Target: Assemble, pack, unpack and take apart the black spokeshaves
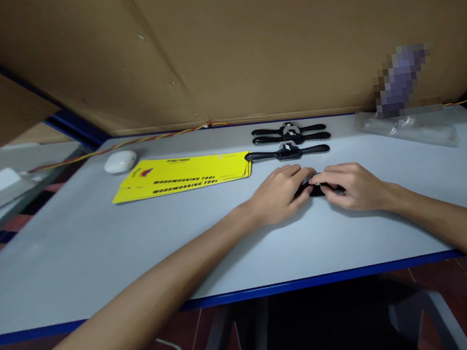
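Note:
Both my hands meet over one black spokeshave [317,191] on the tabletop, hiding most of it. My left hand [283,192] is closed around its left part. From the other side, my right hand [353,186] pinches near the middle, its fingertips touching or almost touching those of the left. Three more black spokeshaves lie just beyond, side by side: a near one [289,152], a middle one [291,136] and a far one [288,129], each with a pale metal blade. Yellow cards [189,169] printed "WOODWORKING TOOL" overlap to the left, touching the near spokeshave's handle.
A white rounded case [120,162] sits at the back left. Clear plastic packaging [409,127] lies at the back right, beside a blurred-out purple object [403,80]. A cardboard wall [241,46] closes off the back. Thin red and yellow wires [145,139] run along the rear edge.

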`<state>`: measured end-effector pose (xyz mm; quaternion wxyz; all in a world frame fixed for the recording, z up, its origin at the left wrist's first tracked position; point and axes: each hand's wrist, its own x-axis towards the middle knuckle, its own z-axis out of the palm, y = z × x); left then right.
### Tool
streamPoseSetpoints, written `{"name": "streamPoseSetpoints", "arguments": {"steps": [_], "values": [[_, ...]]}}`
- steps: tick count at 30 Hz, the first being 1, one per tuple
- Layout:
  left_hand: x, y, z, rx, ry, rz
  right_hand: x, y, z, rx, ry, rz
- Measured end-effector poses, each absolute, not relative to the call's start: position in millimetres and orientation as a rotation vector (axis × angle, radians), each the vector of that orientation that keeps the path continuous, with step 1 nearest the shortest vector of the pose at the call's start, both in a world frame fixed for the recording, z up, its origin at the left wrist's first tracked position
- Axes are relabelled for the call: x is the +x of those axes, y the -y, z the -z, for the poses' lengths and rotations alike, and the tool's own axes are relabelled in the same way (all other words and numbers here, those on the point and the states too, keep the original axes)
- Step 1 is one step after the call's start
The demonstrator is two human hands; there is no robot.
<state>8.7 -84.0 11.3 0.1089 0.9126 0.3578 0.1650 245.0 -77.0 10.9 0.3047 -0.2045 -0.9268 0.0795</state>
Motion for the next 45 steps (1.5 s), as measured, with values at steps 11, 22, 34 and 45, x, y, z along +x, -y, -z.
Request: {"name": "streamPoseSetpoints", "arguments": {"steps": [11, 22, 34, 45], "values": [[7.7, 85.2, -13.8, 2.698, -1.061, -0.461, 243.5, 77.6, -15.2, -0.614, 2.371, -0.301], [7.6, 85.8, -13.7, 2.679, -1.068, -0.439, 246.3, 77.2, -11.3, -0.506, 2.49, -0.255], [7.0, 86.2, -15.5, 2.687, -1.076, -0.431, 245.9, 77.3, -13.6, -0.677, 2.419, -0.299], [7.1, 85.6, -13.9, 2.7, -1.079, -0.403, 249.1, 74.6, -10.0, -0.632, 2.477, -0.333]]}}
